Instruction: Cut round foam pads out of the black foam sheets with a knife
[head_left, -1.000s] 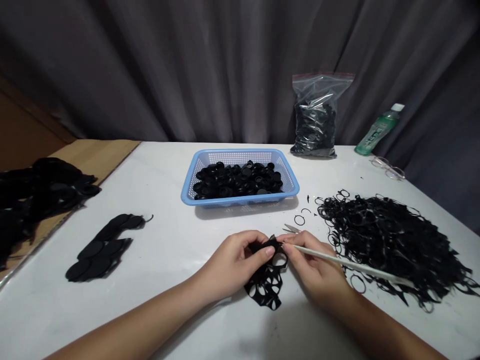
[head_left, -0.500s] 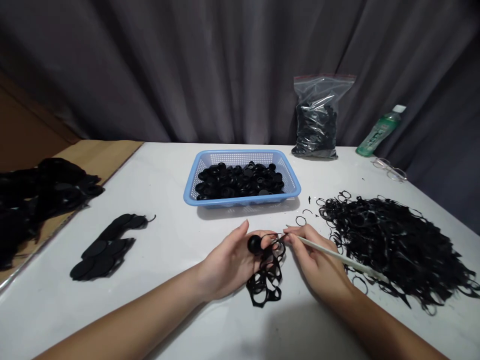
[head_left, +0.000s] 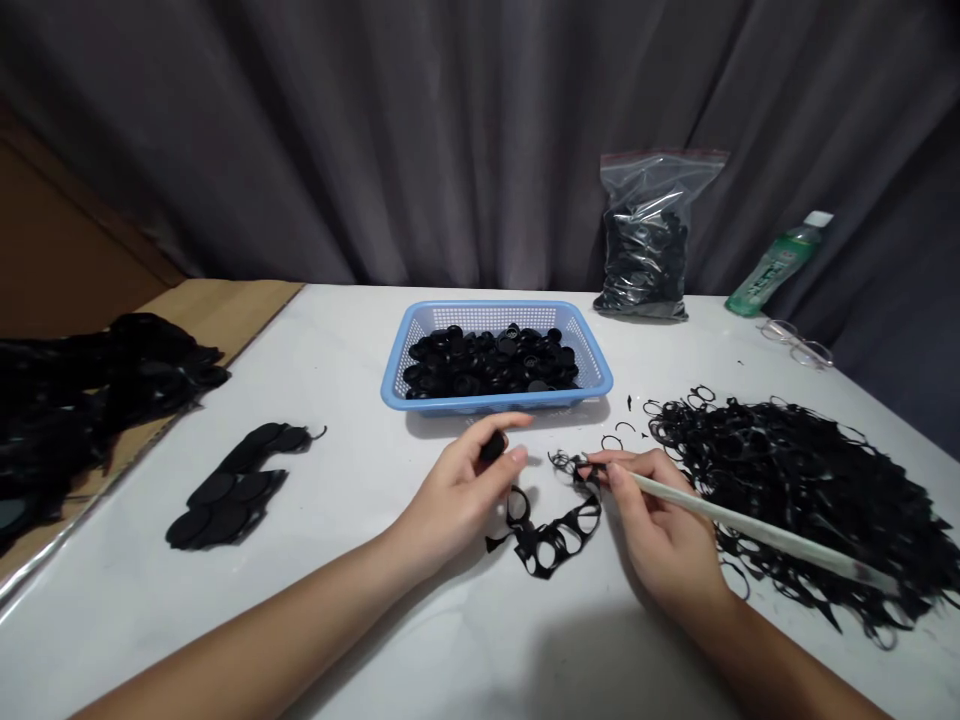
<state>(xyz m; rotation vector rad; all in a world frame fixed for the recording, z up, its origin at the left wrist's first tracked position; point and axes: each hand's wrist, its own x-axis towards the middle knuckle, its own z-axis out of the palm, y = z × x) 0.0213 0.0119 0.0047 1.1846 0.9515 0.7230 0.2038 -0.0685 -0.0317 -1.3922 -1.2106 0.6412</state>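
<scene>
My left hand (head_left: 465, 490) is curled around a small round black piece (head_left: 493, 447), which shows between thumb and fingers. In my right hand (head_left: 664, 510) is a pale, slender stick-like tool (head_left: 757, 528), pinched near its tip. Black perforated scrap (head_left: 546, 548) hangs from my right fingertips, with thin black rings bunched at the tool's tip. A blue basket (head_left: 499, 402) behind my hands holds many round black pieces (head_left: 495, 360).
A heap of black scrap (head_left: 810, 490) lies at the right. Joined black discs (head_left: 229, 490) and dark sheets (head_left: 112, 390) are at the left. Behind stand a zip bag (head_left: 645, 250) and a green bottle (head_left: 776, 268), with glasses (head_left: 796, 343) nearby.
My left hand has turned and closed round the black piece, moving away from the scrap. The scrap now hangs from my right hand, slightly farther right. The view has shifted a little left.
</scene>
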